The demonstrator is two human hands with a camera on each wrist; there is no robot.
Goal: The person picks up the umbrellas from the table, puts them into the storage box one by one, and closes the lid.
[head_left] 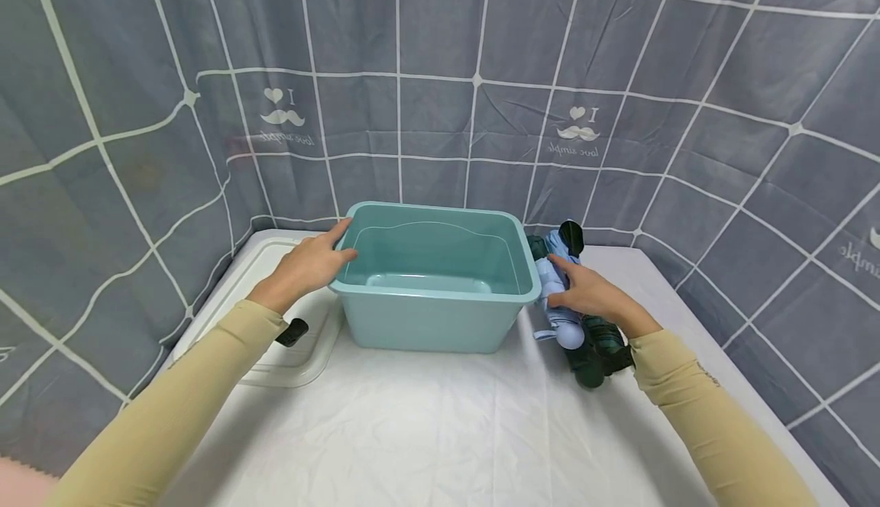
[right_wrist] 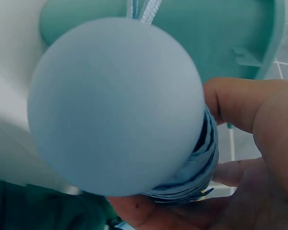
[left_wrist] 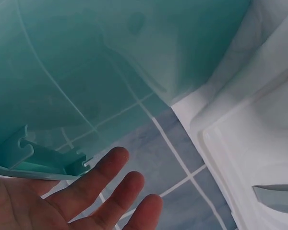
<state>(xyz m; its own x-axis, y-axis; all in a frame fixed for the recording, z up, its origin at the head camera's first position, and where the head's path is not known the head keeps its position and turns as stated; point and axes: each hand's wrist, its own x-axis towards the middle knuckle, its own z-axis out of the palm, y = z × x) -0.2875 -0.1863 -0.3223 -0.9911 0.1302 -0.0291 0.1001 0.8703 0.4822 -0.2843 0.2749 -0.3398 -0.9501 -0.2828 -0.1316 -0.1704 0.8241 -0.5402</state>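
In the head view, my left hand [head_left: 309, 266] rests at the left rim of a teal plastic storage bin [head_left: 433, 324], its thumb over the edge. The left wrist view shows several of that hand's fingers [left_wrist: 101, 184] fairly straight and spread outside the bin. My right hand [head_left: 591, 293] grips a light blue folded umbrella [head_left: 553, 282] beside the bin's right wall. The umbrella's rounded handle end [right_wrist: 115, 108] fills much of the right wrist view, with thumb and fingers round the folded cloth behind it. Dark green folded umbrellas [head_left: 586, 362] lie beneath and beside that hand, partly hidden.
A white lid [head_left: 302, 369] lies left of the bin, partly under my left forearm. White cloth [head_left: 440, 431] covers the table. A grey curtain [head_left: 440, 125] with white grid lines stands behind and at both sides. No contents show inside the bin.
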